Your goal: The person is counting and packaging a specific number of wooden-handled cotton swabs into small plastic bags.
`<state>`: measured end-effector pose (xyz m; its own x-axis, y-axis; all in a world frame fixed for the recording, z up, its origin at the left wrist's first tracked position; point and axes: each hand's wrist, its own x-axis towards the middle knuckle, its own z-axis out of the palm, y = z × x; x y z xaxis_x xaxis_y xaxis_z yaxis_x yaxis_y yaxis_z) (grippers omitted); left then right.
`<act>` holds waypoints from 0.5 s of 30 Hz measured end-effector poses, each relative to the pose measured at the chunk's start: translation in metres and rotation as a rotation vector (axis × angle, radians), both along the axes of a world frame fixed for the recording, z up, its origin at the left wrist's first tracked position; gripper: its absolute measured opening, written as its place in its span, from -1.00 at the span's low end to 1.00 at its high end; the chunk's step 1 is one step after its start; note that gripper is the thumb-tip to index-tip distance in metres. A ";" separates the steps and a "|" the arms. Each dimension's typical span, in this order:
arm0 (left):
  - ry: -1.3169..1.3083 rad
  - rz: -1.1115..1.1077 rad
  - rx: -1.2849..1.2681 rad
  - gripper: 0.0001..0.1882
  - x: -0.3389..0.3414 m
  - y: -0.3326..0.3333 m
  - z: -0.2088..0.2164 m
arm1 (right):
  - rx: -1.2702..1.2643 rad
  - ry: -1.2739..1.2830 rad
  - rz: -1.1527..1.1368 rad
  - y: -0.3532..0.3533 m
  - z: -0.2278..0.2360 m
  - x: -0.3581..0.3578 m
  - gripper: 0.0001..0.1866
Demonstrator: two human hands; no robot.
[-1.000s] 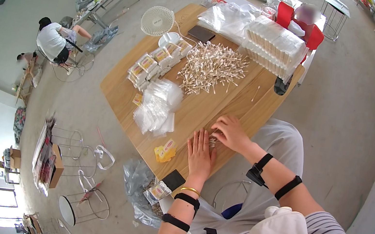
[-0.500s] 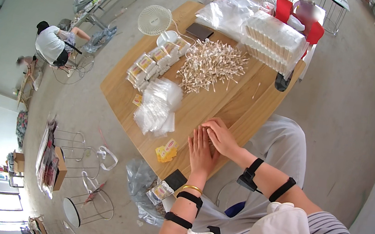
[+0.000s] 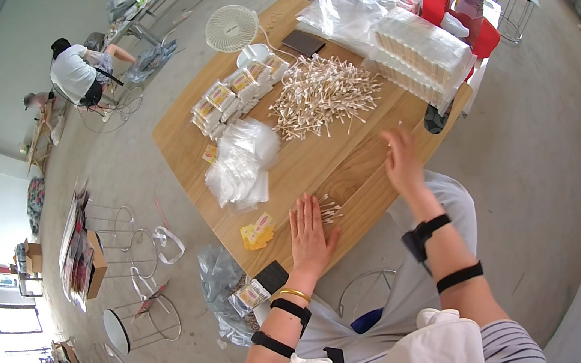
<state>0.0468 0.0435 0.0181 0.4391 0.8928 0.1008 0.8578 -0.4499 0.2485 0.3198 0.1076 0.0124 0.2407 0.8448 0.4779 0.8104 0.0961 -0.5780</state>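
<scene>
My left hand (image 3: 310, 238) lies flat near the table's front edge, its fingers stretched out beside a small bunch of cotton swabs (image 3: 330, 211). My right hand (image 3: 404, 165) is over the table's right side, slightly blurred, with its fingers reaching forward and apart; no held thing shows in it. A large loose heap of cotton swabs (image 3: 326, 97) covers the middle of the table. Clear plastic bags (image 3: 240, 166) lie left of my hands, and a few yellow cards (image 3: 257, 233) are beside my left hand.
On the wooden table (image 3: 188, 158) stand stacked packs of swabs (image 3: 220, 98), a white fan (image 3: 231, 28), a dark flat box (image 3: 303, 43) and a large clear-wrapped stack (image 3: 417, 53). Stools (image 3: 117, 330) stand on the floor at left. A person (image 3: 79, 76) sits farther off.
My right hand has left my left hand and moved forward and right across the table. The small bunch of swabs shows now beside my left hand, which has stayed almost in place.
</scene>
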 end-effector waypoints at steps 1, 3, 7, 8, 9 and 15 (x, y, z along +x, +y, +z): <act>0.048 -0.006 -0.003 -0.05 -0.002 0.000 -0.002 | 0.037 -0.112 -0.049 0.010 -0.003 0.021 -0.59; 0.086 -0.025 -0.012 -0.05 0.003 0.001 -0.005 | 0.011 -0.177 -0.013 0.021 -0.003 0.062 -0.64; 0.088 0.008 -0.030 -0.06 0.004 0.012 0.002 | -0.177 -0.124 0.044 0.040 -0.001 0.064 -0.84; 0.080 0.022 -0.025 -0.08 0.003 0.016 0.002 | -0.174 -0.121 0.047 0.044 -0.002 0.055 -0.84; 0.083 0.024 -0.022 -0.08 0.001 0.018 0.001 | -0.123 -0.127 0.067 0.045 -0.004 0.042 -0.89; 0.082 -0.058 -0.069 -0.10 -0.002 0.003 -0.005 | -0.118 0.038 0.333 0.035 0.000 -0.060 -0.91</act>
